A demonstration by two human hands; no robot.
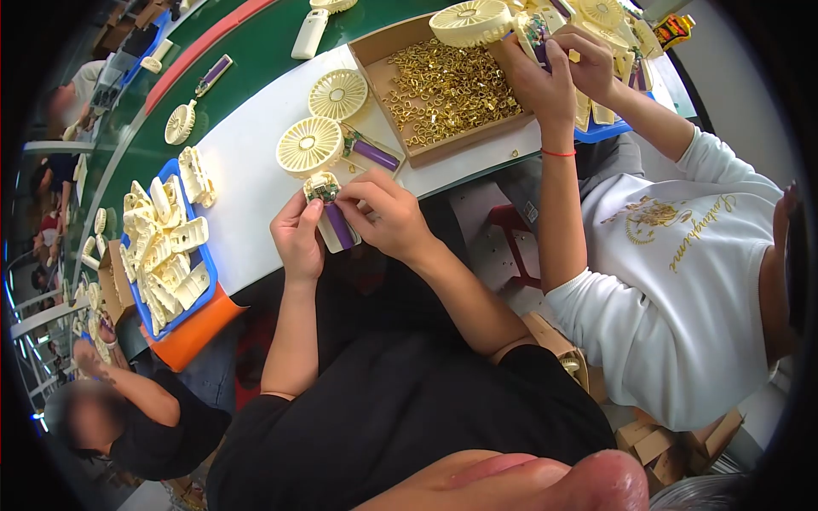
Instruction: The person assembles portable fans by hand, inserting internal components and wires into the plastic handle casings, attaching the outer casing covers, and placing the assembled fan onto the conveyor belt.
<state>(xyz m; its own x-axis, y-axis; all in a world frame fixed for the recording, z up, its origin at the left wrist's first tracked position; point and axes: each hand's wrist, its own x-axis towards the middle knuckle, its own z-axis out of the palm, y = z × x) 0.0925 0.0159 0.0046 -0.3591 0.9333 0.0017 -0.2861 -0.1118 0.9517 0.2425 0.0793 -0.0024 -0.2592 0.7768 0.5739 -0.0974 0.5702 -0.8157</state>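
Note:
A cream handheld fan (pixel 309 146) with its handle uncovered is in front of me, baring a green circuit board (pixel 325 192) and a purple battery (pixel 340 226). My left hand (pixel 300 234) grips the handle from the left, thumb on the board. From the other side, my right hand (pixel 385 213) is closed with its fingertips at the board and handle edge; anything small between them is hidden. Just beyond lies a second open fan (pixel 338 95), its purple battery (pixel 375 154) showing.
A blue tray (pixel 210 285) heaped with cream shells (pixel 162 247) stands left. A cardboard box (pixel 415 157) of small gold clasps (pixel 452 89) is at the back right. On my right, a co-worker in a white sweatshirt (pixel 656 230) handles another fan (pixel 471 23). More fan parts lie on the green surface (pixel 256 64).

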